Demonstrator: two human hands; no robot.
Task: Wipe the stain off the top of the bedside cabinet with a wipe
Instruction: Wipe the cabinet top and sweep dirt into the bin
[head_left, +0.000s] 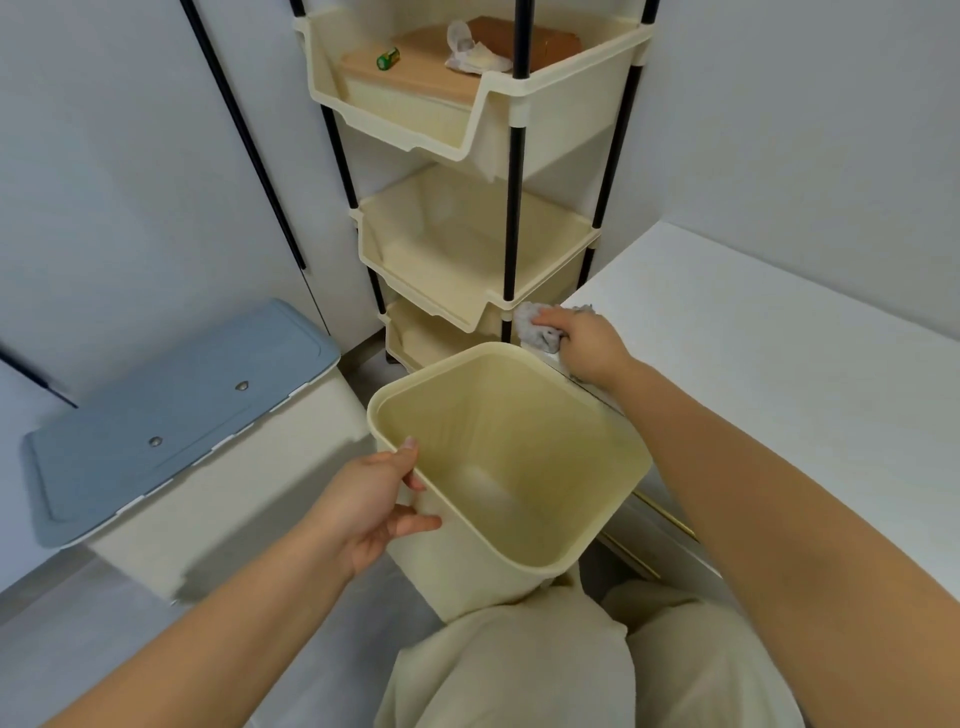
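Centre-right of frame: the right hand (589, 345) is closed over a grey wipe (535, 327) at the corner of the white cabinet top (753, 353). The left hand (371, 499) grips the rim of an empty cream bin (514, 467) just below that edge. Judged step: sweeping residue off the edge. Next move calls for bin alignment. No stain is discernible.

Bin (511, 467) stands between storage box (171, 431) and cabinet (779, 374)

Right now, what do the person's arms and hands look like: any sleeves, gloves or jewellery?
Both hands, left and right, are bare: no gloves, rings, watch or bracelets visible. Both forearms are uncovered as far as the frame shows, with no sleeve in view. Fingernails look short and unpainted.
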